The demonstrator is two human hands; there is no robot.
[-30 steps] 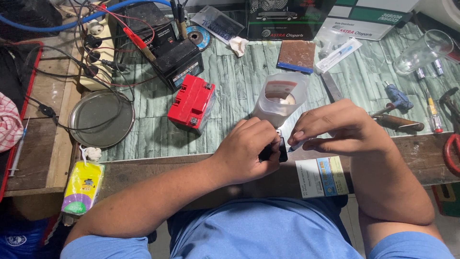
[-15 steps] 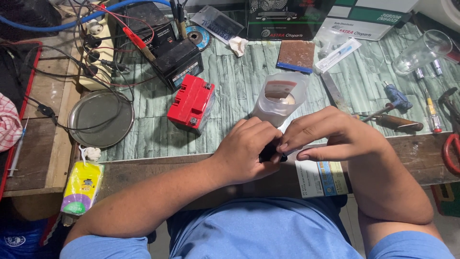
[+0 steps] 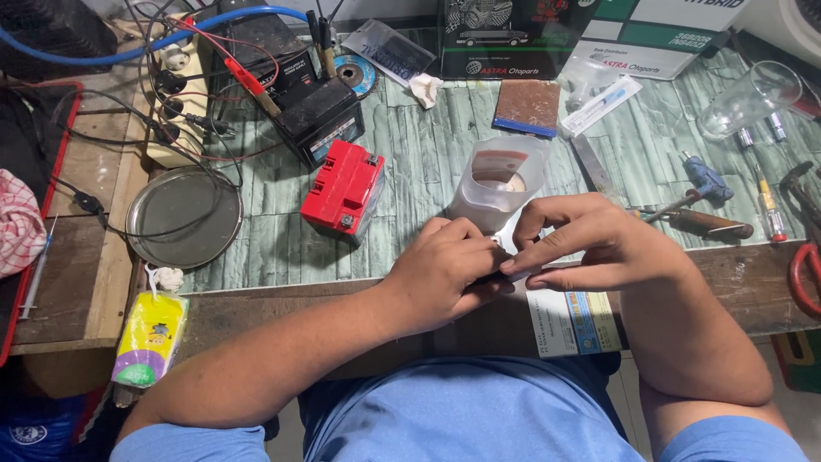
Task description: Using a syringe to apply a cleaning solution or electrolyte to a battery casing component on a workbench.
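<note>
My left hand (image 3: 445,269) is curled around a small dark part at the table's front edge, and my fingers hide most of it. The thumb and fingertips of my right hand (image 3: 590,244) pinch the same part from the right, where a pale thin strip (image 3: 511,244) sticks up between the two hands. Just behind my knuckles stands a translucent plastic cup (image 3: 500,180) with something brown inside. A printed paper leaflet (image 3: 573,321) lies under my right wrist.
A red battery (image 3: 344,188) and a black battery (image 3: 321,120) with clipped leads sit left of the cup. A round metal plate (image 3: 184,214) lies far left. Right of my hands are a wooden-handled screwdriver (image 3: 705,224), a glass (image 3: 748,98) and red pliers (image 3: 804,274).
My hands have drawn closer together, and the small dark part that showed between them is now almost covered. My right fingers have slid left over it.
</note>
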